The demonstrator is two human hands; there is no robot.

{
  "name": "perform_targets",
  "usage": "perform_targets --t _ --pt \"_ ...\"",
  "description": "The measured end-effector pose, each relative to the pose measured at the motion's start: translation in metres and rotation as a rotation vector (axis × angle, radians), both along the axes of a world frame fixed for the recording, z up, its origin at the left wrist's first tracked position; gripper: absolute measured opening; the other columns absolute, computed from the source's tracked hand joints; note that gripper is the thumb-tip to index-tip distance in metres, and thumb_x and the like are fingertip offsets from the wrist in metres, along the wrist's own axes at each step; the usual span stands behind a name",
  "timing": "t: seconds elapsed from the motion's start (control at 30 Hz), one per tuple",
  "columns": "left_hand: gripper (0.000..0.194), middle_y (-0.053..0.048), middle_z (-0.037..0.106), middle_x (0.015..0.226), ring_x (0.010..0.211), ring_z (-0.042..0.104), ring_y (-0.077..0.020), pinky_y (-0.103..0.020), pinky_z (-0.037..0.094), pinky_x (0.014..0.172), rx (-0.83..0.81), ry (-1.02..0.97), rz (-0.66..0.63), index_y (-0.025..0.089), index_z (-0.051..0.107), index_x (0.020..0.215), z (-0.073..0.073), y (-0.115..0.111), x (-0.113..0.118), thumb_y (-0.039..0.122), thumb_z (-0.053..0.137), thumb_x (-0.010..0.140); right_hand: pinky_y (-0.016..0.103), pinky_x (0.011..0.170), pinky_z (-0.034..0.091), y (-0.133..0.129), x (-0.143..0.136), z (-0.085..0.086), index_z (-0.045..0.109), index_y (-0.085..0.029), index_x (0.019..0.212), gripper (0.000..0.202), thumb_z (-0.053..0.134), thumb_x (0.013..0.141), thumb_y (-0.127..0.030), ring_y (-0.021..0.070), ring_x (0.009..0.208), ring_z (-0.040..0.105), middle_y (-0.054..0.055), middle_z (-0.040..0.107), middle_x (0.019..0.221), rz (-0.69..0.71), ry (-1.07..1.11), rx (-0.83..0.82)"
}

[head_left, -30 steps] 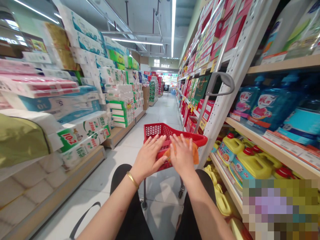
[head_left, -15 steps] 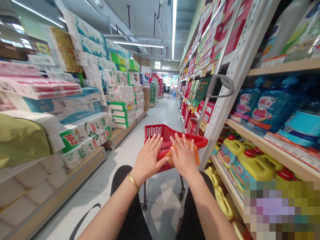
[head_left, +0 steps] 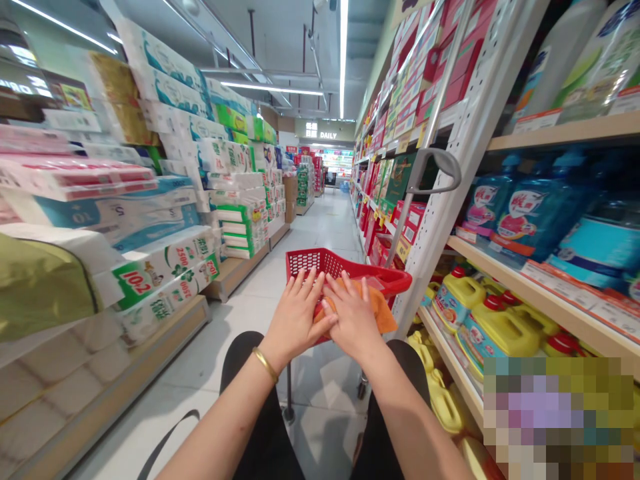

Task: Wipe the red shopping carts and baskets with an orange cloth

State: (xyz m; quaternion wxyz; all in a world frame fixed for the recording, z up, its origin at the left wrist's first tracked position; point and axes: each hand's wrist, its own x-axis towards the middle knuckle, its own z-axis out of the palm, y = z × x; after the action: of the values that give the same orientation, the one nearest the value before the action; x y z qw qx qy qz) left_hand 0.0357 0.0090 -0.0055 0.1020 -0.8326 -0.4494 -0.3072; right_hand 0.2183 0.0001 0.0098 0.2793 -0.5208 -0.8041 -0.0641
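My left hand (head_left: 295, 313) is stretched out palm down, fingers extended, at the near side of a red shopping basket (head_left: 400, 283). Beside it, my right hand (head_left: 354, 313) also lies flat with its fingers spread, and the two hands meet at the left thumb. An orange cloth (head_left: 383, 312) shows under and to the right of my right hand, draped by the basket's near rim. Whether my palms press on the cloth or the basket is hidden. A gold bangle (head_left: 265, 365) circles my left wrist. The basket has a grey pull handle (head_left: 434, 171) on a long metal rod.
Stacked tissue packs (head_left: 165, 263) stand on a low platform at left. Shelves at right hold blue bottles (head_left: 530, 210) and yellow jugs (head_left: 500, 330). The tiled aisle floor (head_left: 320, 223) runs ahead. A pixelated patch covers the lower right corner.
My right hand has shifted left, closer against my left hand, and more of the orange cloth shows on its right. My left hand has barely moved.
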Motion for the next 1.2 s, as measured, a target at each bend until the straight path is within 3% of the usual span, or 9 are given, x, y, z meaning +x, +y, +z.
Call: perform_targets --t 0.07,0.27,0.47,0.53,0.73,0.8,0.93,1.0,1.2 --pt "0.092 -0.019 0.026 0.171 0.16 0.02 -0.0369 -0.059 0.024 0.128 -0.011 0.01 0.002 0.014 0.028 0.164 0.0 0.001 -0.002 0.075 0.043 0.097 0.06 0.131 0.005 0.003 0.008 -0.001 0.048 -0.034 0.156 0.049 0.031 0.11 -0.04 0.0258 0.16 0.023 -0.003 0.039 0.167 -0.002 0.012 -0.002" --pt "0.093 -0.018 0.028 0.17 0.16 0.019 -0.0363 -0.058 0.024 0.128 -0.017 0.018 -0.009 0.013 0.031 0.163 0.002 0.001 0.002 0.077 0.041 0.096 0.07 0.127 0.007 0.04 0.071 0.004 0.05 -0.032 0.155 0.053 0.024 0.11 -0.042 0.0311 0.161 0.02 -0.001 0.038 0.168 -0.397 0.21 -0.18" --pt "0.093 -0.019 0.029 0.17 0.16 0.022 -0.036 -0.058 0.024 0.128 0.01 0.011 -0.018 0.013 0.03 0.163 -0.001 0.002 0.0 0.076 0.042 0.096 0.061 0.131 0.003 0.009 0.019 -0.002 0.049 -0.033 0.155 0.049 0.032 0.11 -0.039 0.0249 0.161 0.021 -0.002 0.042 0.165 -0.015 0.021 0.024" --pt "0.093 -0.019 0.03 0.17 0.16 0.022 -0.0357 -0.058 0.024 0.128 0.013 0.01 -0.018 0.013 0.028 0.164 -0.001 0.001 -0.004 0.075 0.042 0.097 0.06 0.131 0.003 0.008 0.02 -0.005 0.05 -0.034 0.155 0.048 0.033 0.11 -0.039 0.0242 0.16 0.023 -0.003 0.042 0.165 0.011 0.022 0.042" --pt "0.092 -0.018 0.029 0.17 0.16 0.021 -0.0345 -0.057 0.026 0.128 0.012 -0.001 -0.04 0.015 0.023 0.166 -0.001 -0.001 -0.003 0.073 0.043 0.097 0.068 0.128 0.008 0.042 0.076 -0.007 0.053 -0.031 0.153 0.053 0.024 0.11 -0.043 0.0304 0.161 0.02 0.001 0.04 0.166 -0.384 0.294 -0.115" --pt "0.092 -0.018 0.03 0.17 0.16 0.023 -0.0338 -0.056 0.026 0.128 0.024 -0.002 -0.054 0.015 0.022 0.166 -0.002 -0.001 -0.001 0.073 0.042 0.098 0.066 0.129 0.008 0.036 0.066 -0.005 0.053 -0.03 0.153 0.052 0.025 0.11 -0.041 0.0288 0.161 0.02 0.001 0.041 0.166 -0.332 0.243 -0.098" --pt "0.092 -0.018 0.031 0.169 0.159 0.026 -0.0321 -0.055 0.025 0.129 0.048 0.009 -0.083 0.013 0.022 0.166 -0.004 0.002 -0.004 0.074 0.04 0.098 0.058 0.132 0.007 0.011 0.024 0.001 0.05 -0.032 0.154 0.049 0.031 0.11 -0.037 0.0223 0.16 0.023 -0.001 0.045 0.164 0.021 0.033 0.01" --pt "0.093 -0.018 0.033 0.169 0.159 0.027 -0.0318 -0.054 0.026 0.129 0.052 0.012 -0.095 0.013 0.022 0.166 -0.003 0.002 -0.005 0.074 0.038 0.098 0.058 0.132 0.008 0.01 0.024 0.003 0.049 -0.032 0.155 0.049 0.031 0.11 -0.037 0.0216 0.159 0.025 -0.001 0.045 0.163 0.051 0.023 0.006" --pt "0.093 -0.018 0.033 0.168 0.158 0.028 -0.0317 -0.054 0.025 0.129 0.042 0.003 -0.103 0.013 0.02 0.166 -0.001 0.001 0.0 0.074 0.039 0.098 0.07 0.127 0.008 0.035 0.059 -0.002 0.054 -0.028 0.152 0.051 0.026 0.11 -0.038 0.0298 0.16 0.024 0.002 0.044 0.164 -0.382 0.249 -0.076"
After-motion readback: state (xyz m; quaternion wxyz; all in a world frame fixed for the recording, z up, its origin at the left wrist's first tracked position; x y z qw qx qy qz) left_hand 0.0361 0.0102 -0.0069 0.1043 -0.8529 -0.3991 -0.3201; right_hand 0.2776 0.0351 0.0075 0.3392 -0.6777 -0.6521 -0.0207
